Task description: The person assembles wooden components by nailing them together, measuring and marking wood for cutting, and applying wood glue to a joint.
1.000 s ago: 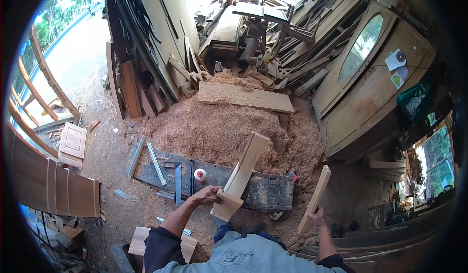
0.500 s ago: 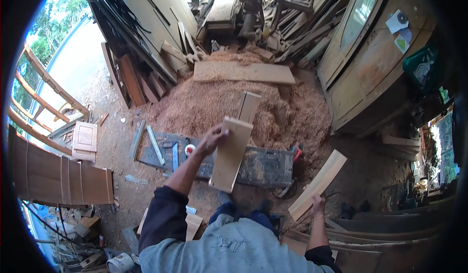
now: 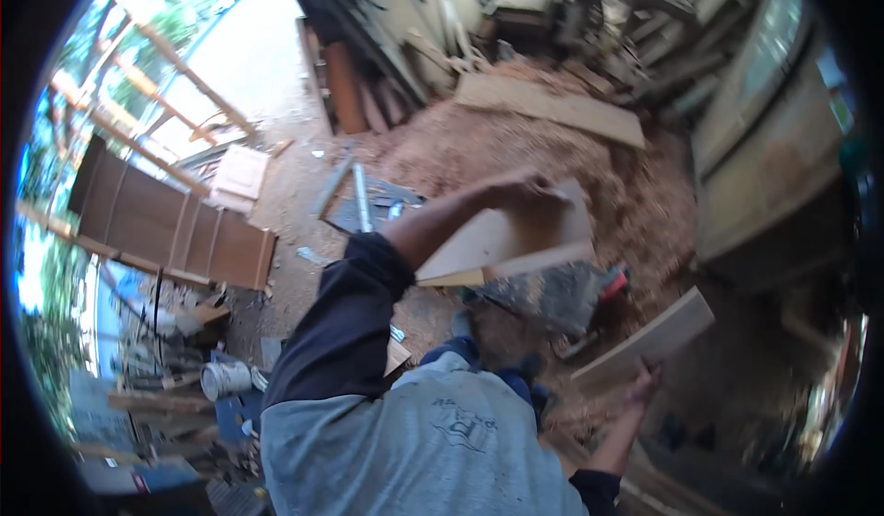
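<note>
My left hand (image 3: 532,190) reaches across above the bench and grips a pale wooden board (image 3: 470,243), its fingers bent at the far edge. A lighter strip of wood (image 3: 541,259) runs along the near side of that board; whether the two are joined I cannot tell. Low on the right, my right hand (image 3: 645,384) holds another long, pale wooden board (image 3: 652,339) by its near side, tilted up to the right. Beneath the left board lies a dark, worn workbench (image 3: 543,297), partly covered. Motion blurs the left hand's fingers.
Wood shavings (image 3: 645,203) heap up beyond the bench, with a loose plank (image 3: 552,111) on them. A metal strip (image 3: 361,198) lies on the bench's left end. A brown panel (image 3: 175,212), a white bucket (image 3: 226,380) and scrap wood are at left; a large door (image 3: 773,157) leans at right.
The view has swung, shifting the surroundings. My left hand has moved away from me and to the right with its board, which has turned flatter across the bench. My right hand still holds its board.
</note>
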Available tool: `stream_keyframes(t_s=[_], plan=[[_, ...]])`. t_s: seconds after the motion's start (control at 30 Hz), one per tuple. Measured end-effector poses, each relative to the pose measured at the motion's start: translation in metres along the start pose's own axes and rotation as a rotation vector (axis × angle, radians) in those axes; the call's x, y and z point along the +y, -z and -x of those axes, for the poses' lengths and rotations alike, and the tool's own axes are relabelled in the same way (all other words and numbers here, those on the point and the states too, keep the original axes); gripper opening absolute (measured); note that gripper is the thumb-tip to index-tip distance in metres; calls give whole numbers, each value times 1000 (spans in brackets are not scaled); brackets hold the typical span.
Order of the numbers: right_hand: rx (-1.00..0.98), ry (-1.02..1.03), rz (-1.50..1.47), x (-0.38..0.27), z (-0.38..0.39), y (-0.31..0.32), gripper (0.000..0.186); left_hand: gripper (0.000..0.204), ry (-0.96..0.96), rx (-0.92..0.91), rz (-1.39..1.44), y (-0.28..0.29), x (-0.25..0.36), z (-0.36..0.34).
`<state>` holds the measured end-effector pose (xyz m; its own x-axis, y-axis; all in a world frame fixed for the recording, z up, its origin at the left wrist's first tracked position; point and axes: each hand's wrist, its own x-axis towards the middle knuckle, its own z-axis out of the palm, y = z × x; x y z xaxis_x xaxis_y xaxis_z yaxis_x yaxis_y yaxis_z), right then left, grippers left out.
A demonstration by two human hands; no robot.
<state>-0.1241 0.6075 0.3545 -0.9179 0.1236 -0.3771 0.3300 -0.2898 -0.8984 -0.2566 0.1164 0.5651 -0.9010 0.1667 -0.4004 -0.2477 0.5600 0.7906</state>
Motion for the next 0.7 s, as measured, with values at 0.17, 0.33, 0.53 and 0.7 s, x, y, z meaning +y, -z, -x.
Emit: stream_keyframes(t_s=[0.17, 0.33, 0.53, 0.7], plan=[[-165, 22, -195, 26, -40, 67, 56, 47, -89, -107, 9, -57, -1, 21], [-285, -6, 13, 7, -26, 52, 48, 50, -165, -351, -45, -95, 8, 10], [-763, 44, -405, 4, -34, 44, 33, 57, -456, -541, -667, -121, 70, 2], [-543, -39, -175, 17, 4, 81, 52, 71, -471, -874, -673, -183, 85, -15]])
